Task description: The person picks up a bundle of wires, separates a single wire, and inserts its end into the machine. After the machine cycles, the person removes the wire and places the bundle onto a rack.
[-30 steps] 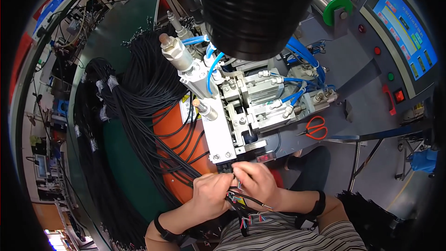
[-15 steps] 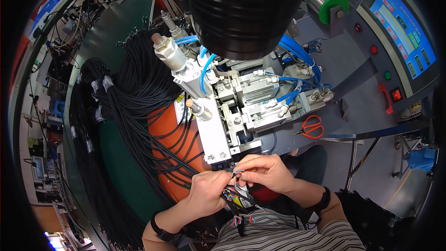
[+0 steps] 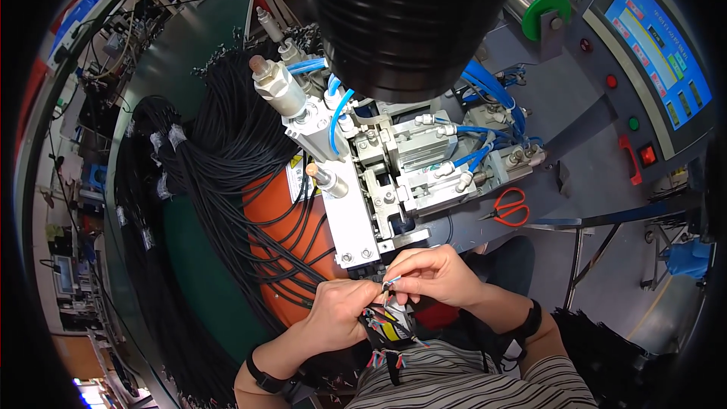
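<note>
My left hand [image 3: 339, 312] is closed in a pinch on a black cable near its stripped end. From that end fan out thin coloured wires [image 3: 391, 282], blue and white ones among them. My right hand [image 3: 435, 279] faces it from the right, thumb and forefinger pressed together on the wires. Just below the hands, other black cables with red, white and blue wire ends [image 3: 390, 360] lie by my striped shirt. Part of the held cable is hidden behind my left fingers.
Ahead stands a metal fixture with cylinders [image 3: 428, 148] and blue air hoses [image 3: 492, 87]. Black cables [image 3: 227, 129] spread over an orange surface [image 3: 284, 291] at left. Red-handled scissors [image 3: 510, 207] lie right of the fixture. A screen panel [image 3: 659, 53] and green-flanged spool [image 3: 547, 15] stand farther right.
Both hands keep nearly the same place. The right fingertips have shifted slightly on the wires, and a blue wire now shows more plainly between them.
</note>
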The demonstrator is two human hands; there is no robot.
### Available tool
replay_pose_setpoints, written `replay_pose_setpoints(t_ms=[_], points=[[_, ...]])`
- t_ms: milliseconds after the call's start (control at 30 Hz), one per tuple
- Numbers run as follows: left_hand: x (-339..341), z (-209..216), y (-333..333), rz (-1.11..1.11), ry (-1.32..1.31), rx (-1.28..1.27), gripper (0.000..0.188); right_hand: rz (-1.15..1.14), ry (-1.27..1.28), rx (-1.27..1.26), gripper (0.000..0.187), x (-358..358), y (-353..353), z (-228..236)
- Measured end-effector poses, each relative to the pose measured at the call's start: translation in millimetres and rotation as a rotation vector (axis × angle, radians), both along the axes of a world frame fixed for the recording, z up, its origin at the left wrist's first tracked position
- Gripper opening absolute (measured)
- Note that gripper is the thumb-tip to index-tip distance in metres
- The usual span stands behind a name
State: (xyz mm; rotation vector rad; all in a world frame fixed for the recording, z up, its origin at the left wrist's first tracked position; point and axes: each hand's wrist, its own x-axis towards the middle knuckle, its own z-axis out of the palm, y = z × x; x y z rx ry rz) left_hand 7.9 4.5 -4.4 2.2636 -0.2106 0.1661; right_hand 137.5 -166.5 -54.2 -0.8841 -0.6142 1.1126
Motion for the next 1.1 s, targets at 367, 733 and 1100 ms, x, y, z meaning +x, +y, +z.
replay_pose_setpoints(t_ms=[367, 733, 1100], points=[[-8.4, 5.6, -14.9, 0.059, -0.039, 0.465, 0.025, -0.296, -0.92, -0.144, 0.006, -2.7, 1.2, 21.5], [-7.9, 4.5, -10.3, 0.059, -0.092, 0.526, 0.049, -0.336, -1.33, -0.243, 0.009, -2.2, 2.5, 18.9], [-3.2, 14.2, -12.4, 0.004, -0.028, 0.6, 0.048, -0.285, -1.491, -0.337, 0.008, -7.7, 2.5, 25.2]])
